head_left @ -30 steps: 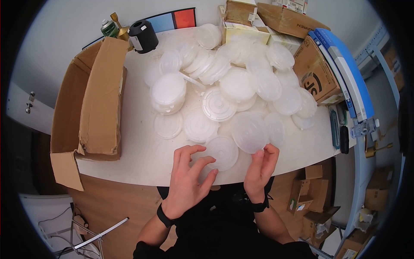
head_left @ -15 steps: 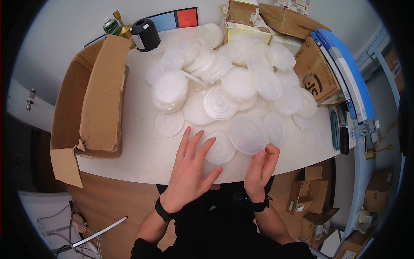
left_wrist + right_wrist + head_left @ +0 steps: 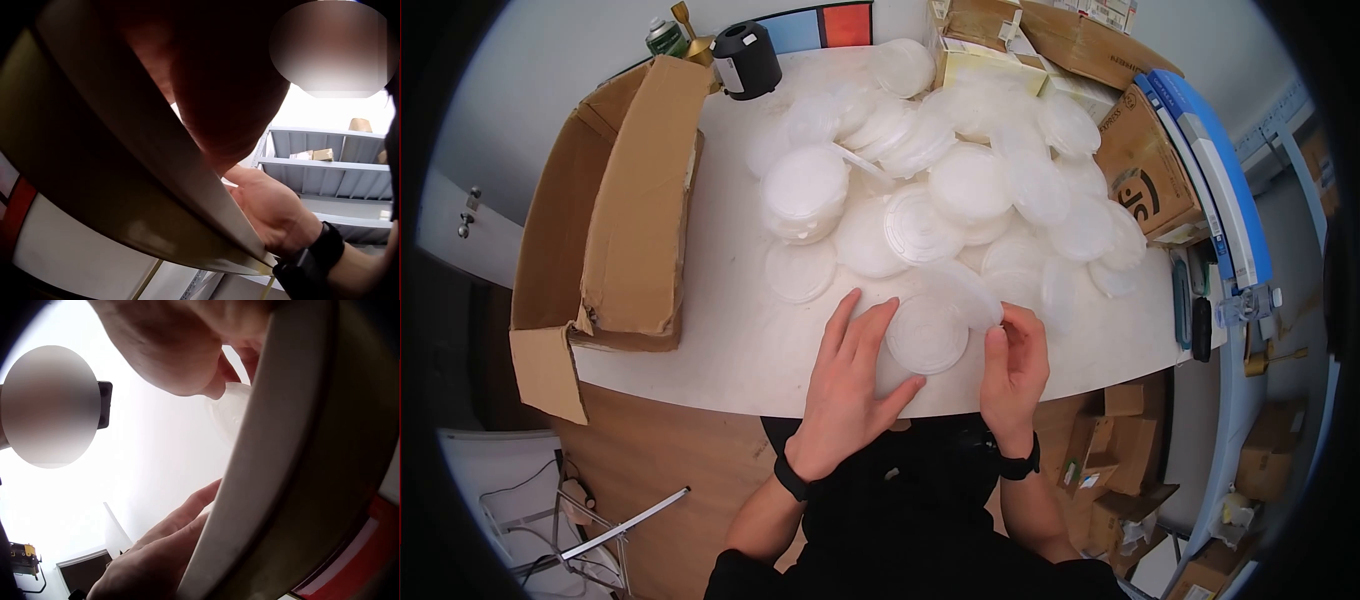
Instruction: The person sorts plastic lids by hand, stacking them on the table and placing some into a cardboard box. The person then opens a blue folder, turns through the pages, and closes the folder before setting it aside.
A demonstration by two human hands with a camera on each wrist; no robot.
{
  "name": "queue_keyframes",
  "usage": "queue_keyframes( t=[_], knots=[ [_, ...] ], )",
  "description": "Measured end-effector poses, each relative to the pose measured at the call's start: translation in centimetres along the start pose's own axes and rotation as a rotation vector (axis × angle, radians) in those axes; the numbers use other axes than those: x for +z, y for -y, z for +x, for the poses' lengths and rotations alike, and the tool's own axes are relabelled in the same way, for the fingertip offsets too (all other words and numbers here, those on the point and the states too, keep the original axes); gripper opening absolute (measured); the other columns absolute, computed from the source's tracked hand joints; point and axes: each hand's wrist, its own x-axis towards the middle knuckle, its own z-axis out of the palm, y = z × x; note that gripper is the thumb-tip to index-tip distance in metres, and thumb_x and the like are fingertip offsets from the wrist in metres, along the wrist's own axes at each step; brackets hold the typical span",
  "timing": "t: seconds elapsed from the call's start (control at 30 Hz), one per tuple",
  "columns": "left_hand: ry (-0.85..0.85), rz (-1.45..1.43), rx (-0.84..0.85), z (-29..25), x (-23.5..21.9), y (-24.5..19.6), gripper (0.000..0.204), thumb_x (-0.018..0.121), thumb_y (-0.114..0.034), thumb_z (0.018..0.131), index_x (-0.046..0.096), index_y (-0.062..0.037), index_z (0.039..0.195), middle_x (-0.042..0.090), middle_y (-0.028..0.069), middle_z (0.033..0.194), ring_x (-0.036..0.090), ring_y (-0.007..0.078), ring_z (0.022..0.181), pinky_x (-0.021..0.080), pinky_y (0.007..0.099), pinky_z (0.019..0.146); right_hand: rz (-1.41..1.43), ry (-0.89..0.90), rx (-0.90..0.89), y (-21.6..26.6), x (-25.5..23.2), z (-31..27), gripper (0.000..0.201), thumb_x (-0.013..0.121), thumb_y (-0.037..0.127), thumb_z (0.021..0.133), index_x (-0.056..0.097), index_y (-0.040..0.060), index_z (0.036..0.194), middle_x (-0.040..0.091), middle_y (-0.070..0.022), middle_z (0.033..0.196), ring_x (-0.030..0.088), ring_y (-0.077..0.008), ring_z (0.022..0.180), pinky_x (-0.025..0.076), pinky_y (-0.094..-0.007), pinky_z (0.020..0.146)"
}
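My right hand (image 3: 1015, 375) pinches the edge of a translucent round plastic lid (image 3: 962, 290) between thumb and fingers. That lid is tilted up and bowed, overlapping another round lid (image 3: 927, 345) lying flat near the table's front edge. My left hand (image 3: 845, 385) is beside the flat lid, fingers extended and spread along its left side, thumb near its lower edge. Behind them spreads a large heap of similar lids (image 3: 970, 185). In the right wrist view the held lid (image 3: 226, 415) shows under the right fingers; the table edge hides much of both wrist views.
An opened cardboard box (image 3: 635, 210) stands at the table's left. A black cylindrical container (image 3: 746, 62) is at the back left. Along the right are a cardboard carton (image 3: 1150, 165), blue binders (image 3: 1215, 180) and a small clear bottle (image 3: 1248, 305).
The held lid has turned from facing up broadly to a steeper, narrower tilt over the flat lid. My left hand has moved forward, fingers straightening, then right to the flat lid's side.
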Motion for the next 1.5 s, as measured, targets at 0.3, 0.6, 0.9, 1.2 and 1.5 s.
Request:
queue_keyframes(
  t=[0.3,0.6,0.9,1.2,1.5],
  knots=[
    [-0.045,0.034,0.043,-0.2,0.2,0.2,0.075,0.088,-0.018,0.076,0.055,-0.0022,0.142,0.060,0.0164,0.139,0.045,0.0427,0.142,0.044,0.0493,0.112,-0.282,0.140,-0.213,0.7,-4.3,0.5,0.024,0.064,-0.001,0.098,0.060,0.0001,0.122,0.063,-0.0178,0.132,0.064,-0.0297,0.117,0.050,-0.0384,0.101],
    [-0.024,0.045,0.043,0.0,0.2,0.1,0.071,0.086,-0.017,0.076,0.058,-0.0032,0.140,0.064,0.0144,0.135,0.047,0.0409,0.141,0.044,0.0484,0.112,-0.537,0.343,-0.337,0.9,-2.8,-0.1,0.017,0.075,-0.009,0.083,0.067,-0.0021,0.097,0.060,-0.0206,0.137,0.053,-0.0455,0.137,0.049,-0.0502,0.109],
    [-0.026,0.058,0.056,0.1,0.2,0.2,0.066,0.086,-0.015,0.077,0.061,-0.0037,0.137,0.066,0.0136,0.134,0.048,0.0402,0.140,0.042,0.0495,0.112,-0.654,0.369,-0.320,1.6,-2.4,1.0,0.029,0.083,0.008,0.082,0.070,0.0008,0.108,0.055,-0.0218,0.143,0.045,-0.0477,0.143,0.036,-0.0610,0.117],
    [-0.048,0.045,0.062,0.0,0.0,0.3,0.065,0.085,-0.016,0.077,0.063,-0.0039,0.137,0.065,0.0190,0.134,0.050,0.0406,0.138,0.042,0.0498,0.112,-0.715,0.443,-0.313,1.6,-1.6,1.5,0.040,0.085,0.011,0.081,0.070,0.0038,0.117,0.053,-0.0215,0.146,0.041,-0.0484,0.145,0.029,-0.0648,0.120],
    [-0.030,0.057,0.080,0.0,0.1,0.4,0.063,0.085,-0.014,0.077,0.064,-0.0034,0.135,0.066,0.0147,0.134,0.050,0.0406,0.138,0.042,0.0500,0.112,-0.681,0.401,-0.346,1.1,-1.7,1.3,0.029,0.084,0.004,0.078,0.068,0.0043,0.102,0.057,-0.0188,0.140,0.046,-0.0471,0.142,0.031,-0.0664,0.119]
  ],
)
